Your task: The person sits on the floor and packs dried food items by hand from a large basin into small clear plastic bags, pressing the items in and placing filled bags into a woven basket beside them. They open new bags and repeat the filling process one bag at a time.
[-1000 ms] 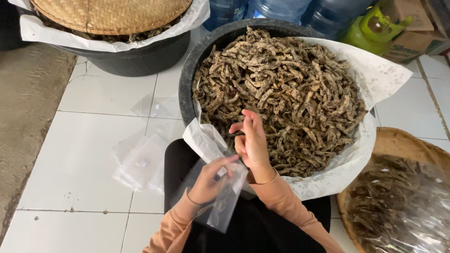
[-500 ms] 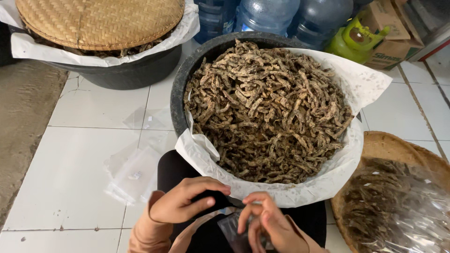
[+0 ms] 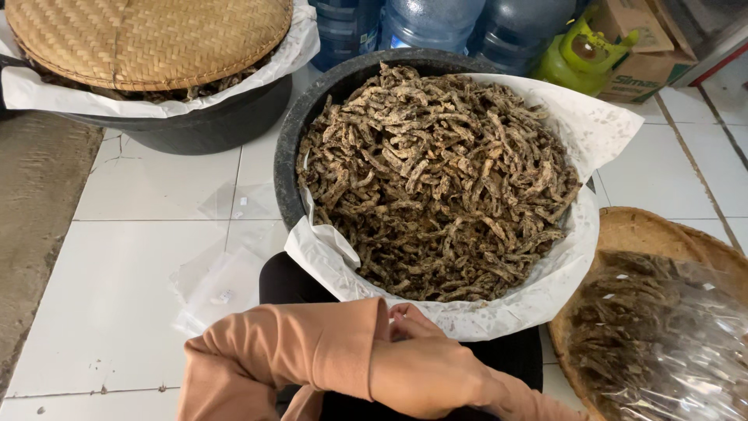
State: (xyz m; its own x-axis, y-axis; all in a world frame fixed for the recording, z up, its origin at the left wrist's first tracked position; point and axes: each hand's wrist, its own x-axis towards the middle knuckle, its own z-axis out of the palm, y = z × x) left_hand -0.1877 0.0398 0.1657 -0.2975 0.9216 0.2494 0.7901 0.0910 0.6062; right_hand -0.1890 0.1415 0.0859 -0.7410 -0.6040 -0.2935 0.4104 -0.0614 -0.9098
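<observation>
The left hand [image 3: 425, 374] and right hand [image 3: 409, 321] meet below the black tub [image 3: 290, 140] of dried fish [image 3: 436, 179]. Finger state unclear. The strips point every direction.

Home food-packing area, tiled floor [image 3: 132, 257], snack tubs [image 3: 312, 109], water jugs [image 3: 436, 23]

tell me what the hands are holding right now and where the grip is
It cannot be told. The left hand lies over the right hand, just below the paper-lined tub of dried strips, hiding anything held.
</observation>
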